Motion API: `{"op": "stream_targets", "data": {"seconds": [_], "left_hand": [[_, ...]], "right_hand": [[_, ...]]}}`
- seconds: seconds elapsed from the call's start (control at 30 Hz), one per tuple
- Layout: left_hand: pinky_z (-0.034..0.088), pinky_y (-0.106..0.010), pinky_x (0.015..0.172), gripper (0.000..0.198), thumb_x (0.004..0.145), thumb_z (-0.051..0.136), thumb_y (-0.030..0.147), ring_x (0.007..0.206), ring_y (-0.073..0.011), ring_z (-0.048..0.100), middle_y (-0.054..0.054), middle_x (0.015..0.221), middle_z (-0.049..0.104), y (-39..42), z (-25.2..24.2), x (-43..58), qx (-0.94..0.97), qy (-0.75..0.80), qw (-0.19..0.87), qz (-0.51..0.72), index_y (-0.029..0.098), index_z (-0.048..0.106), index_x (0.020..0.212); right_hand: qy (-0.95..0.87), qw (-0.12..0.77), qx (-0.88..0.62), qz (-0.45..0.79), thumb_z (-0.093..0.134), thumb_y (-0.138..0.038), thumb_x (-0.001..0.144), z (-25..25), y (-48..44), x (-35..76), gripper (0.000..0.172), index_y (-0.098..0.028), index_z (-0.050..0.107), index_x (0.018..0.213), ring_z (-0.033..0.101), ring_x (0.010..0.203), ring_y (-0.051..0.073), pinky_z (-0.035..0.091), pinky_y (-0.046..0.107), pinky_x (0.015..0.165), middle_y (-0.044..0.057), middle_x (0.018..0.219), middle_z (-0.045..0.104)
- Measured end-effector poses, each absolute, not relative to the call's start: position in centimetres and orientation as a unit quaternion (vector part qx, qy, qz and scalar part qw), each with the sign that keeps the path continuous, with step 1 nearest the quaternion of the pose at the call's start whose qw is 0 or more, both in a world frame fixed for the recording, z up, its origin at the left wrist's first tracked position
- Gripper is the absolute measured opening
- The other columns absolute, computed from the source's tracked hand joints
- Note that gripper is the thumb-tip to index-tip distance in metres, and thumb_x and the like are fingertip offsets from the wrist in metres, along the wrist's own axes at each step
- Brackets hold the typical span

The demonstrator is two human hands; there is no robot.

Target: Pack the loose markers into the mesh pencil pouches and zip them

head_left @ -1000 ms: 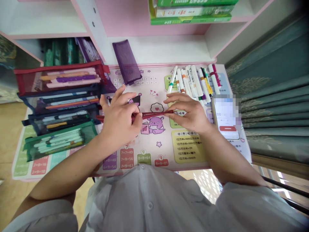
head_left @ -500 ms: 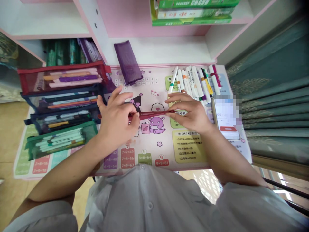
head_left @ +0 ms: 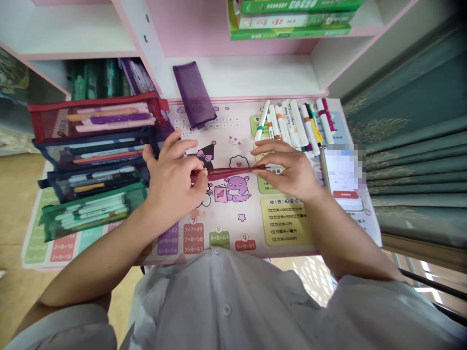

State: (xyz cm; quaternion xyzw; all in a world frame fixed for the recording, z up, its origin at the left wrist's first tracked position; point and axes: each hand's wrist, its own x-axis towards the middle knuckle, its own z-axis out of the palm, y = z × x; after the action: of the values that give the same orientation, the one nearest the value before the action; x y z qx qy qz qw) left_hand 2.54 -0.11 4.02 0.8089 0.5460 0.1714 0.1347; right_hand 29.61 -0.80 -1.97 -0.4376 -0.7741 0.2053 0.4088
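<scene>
Between my hands a dark red mesh zip pouch is held edge-on above the desk, so only its narrow top edge shows. My left hand pinches it near the left end with thumb and index finger, the other fingers spread. The thumb and fingers of my right hand grip its right end. Whether anything lies inside the pouch cannot be seen. On the left lie filled mesh pouches: a red pouch, two dark blue ones and a green pouch, all with pens in them.
A purple mesh pouch leans at the back against the shelf. Several white-barrelled markers lie in a row at back right, beside a phone. Green books sit on the shelf above. A curtain hangs at the right.
My left hand has shifted slightly left along the red pouch's edge, its thumb and finger still pinched. The right hand keeps its grip in nearly the same place.
</scene>
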Motion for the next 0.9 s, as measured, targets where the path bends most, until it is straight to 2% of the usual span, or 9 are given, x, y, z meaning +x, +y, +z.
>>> {"op": "stream_targets", "data": {"seconds": [0.37, 0.9], "left_hand": [[0.019, -0.072, 0.119, 0.015, 0.084, 0.061, 0.027, 0.143, -0.0371, 0.042, -0.001, 0.131, 0.066, -0.10, 3.80, 2.09, 0.807, 0.549, 0.128, 0.174, 0.025, 0.065, 0.069], [0.014, -0.075, 0.120, 0.014, 0.084, 0.061, 0.025, 0.143, -0.0382, 0.042, -0.002, 0.131, 0.066, -0.13, 4.03, 1.86, 0.798, 0.558, 0.139, 0.182, 0.024, 0.066, 0.071]], "right_hand": [[-0.771, 0.400, -0.448, 0.210, 0.076, -0.024, 0.081, -1.93, -0.80, 29.61, 0.009, -0.028, 0.069, 0.077, 0.068, 0.113, 0.028, 0.053, 0.054, 0.102, 0.002, 0.104, 0.075], [-0.770, 0.411, -0.441, 0.211, 0.076, -0.024, 0.080, -2.01, -0.78, 29.68, 0.008, -0.028, 0.069, 0.078, 0.068, 0.112, 0.028, 0.054, 0.055, 0.100, 0.003, 0.102, 0.074]]}}
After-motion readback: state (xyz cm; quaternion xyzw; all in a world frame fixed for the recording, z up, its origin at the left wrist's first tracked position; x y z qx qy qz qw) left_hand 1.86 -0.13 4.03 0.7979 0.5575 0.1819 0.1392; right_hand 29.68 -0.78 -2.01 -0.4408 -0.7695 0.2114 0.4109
